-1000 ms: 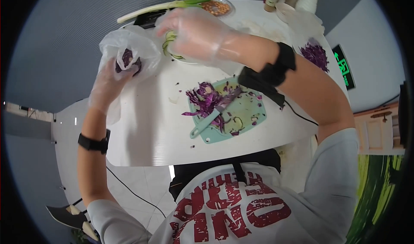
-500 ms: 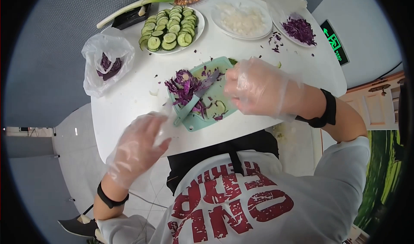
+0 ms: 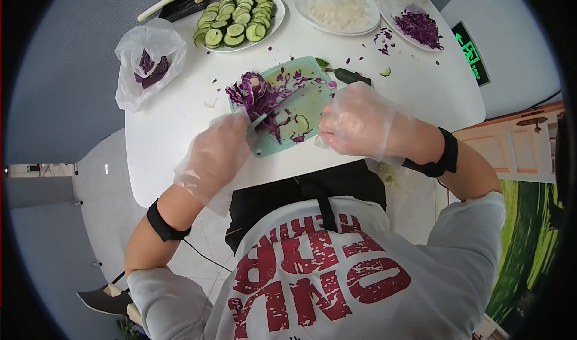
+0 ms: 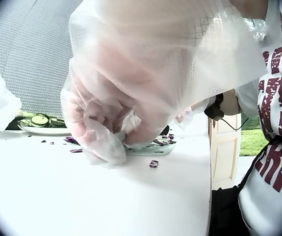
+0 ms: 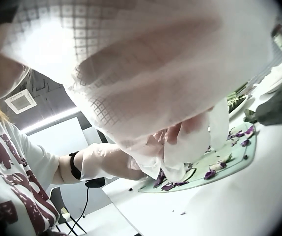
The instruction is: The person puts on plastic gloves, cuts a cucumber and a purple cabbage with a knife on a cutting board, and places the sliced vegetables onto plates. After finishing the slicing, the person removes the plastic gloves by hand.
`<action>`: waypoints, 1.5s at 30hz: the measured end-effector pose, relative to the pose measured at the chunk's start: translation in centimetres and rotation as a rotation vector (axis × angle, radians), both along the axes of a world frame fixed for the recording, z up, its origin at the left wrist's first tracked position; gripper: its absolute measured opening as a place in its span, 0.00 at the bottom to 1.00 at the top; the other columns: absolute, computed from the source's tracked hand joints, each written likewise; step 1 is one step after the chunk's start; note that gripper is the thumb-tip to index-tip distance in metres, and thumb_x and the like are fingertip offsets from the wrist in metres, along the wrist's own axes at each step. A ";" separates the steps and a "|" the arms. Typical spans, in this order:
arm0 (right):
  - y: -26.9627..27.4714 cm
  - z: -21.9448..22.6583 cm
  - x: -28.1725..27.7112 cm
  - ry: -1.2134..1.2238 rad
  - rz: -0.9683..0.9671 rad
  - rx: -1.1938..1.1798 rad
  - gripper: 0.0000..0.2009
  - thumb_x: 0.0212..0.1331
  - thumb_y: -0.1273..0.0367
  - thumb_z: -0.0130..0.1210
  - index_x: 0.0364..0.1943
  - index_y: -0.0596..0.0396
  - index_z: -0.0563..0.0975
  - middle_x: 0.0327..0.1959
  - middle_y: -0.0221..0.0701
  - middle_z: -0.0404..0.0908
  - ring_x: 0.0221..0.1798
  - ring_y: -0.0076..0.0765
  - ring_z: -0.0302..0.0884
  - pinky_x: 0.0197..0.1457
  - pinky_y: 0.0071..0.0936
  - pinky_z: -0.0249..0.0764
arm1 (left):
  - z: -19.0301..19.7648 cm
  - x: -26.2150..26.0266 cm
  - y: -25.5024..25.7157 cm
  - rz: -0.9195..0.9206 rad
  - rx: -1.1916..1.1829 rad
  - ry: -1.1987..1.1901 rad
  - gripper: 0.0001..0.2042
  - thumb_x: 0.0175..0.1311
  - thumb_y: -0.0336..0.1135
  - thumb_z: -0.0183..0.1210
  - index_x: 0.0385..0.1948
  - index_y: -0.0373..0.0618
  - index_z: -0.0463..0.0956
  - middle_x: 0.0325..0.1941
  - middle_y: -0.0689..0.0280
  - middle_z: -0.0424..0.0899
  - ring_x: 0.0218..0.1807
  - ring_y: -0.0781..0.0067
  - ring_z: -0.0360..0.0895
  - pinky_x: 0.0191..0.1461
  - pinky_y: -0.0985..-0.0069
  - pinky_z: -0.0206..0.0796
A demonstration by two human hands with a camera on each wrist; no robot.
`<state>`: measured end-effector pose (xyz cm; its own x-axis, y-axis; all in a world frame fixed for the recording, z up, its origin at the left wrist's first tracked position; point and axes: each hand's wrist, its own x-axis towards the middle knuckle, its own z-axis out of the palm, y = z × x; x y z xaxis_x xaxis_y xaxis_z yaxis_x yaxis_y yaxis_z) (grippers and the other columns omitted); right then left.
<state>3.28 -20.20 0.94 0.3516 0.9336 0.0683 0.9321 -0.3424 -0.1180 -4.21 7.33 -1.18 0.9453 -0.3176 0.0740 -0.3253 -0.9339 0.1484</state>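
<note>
- Gripping the pale green handle of a knife (image 3: 259,121), the left hand (image 3: 215,152), in a clear plastic glove, is at the near left corner of the pale green cutting board (image 3: 309,104); its fingers are curled closed around the handle's end.
- The right hand (image 3: 362,123), gloved likewise, is at the board's right edge with fingers curled inward; nothing shows in them, and whether they touch the edge cannot be told.
- The knife blade lies across the board, partly among the cut purple cabbage (image 3: 252,94), which is heaped on the board's left side; purple scraps dot the rest.
- Just beyond the board's far right corner, a dark green cucumber piece (image 3: 351,76) rests on the white counter (image 3: 171,144).
- Beyond the board, a white plate (image 3: 279,20) holds sliced cucumber (image 3: 235,22), and another holds chopped white pieces (image 3: 339,10).
- Farther right of the board is shredded purple cabbage (image 3: 419,28) on a plate.
- Left of the board, a translucent plastic bag (image 3: 128,69) contains a purple cabbage chunk (image 3: 150,69).
</note>
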 end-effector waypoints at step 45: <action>4.8 0.4 5.8 0.676 -0.658 -0.028 0.19 0.48 0.53 0.66 0.32 0.56 0.82 0.27 0.37 0.82 0.34 0.41 0.80 0.44 0.36 0.74 | 2.1 -4.9 0.2 0.579 -0.849 0.223 0.09 0.70 0.32 0.53 0.43 0.34 0.74 0.24 0.71 0.71 0.28 0.84 0.63 0.34 0.82 0.60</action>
<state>9.10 -15.39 1.35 0.7657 0.5314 -0.3623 0.2874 -0.7866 -0.5465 -9.16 7.55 0.91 0.9558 0.2617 -0.1341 0.2530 -0.4993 0.8287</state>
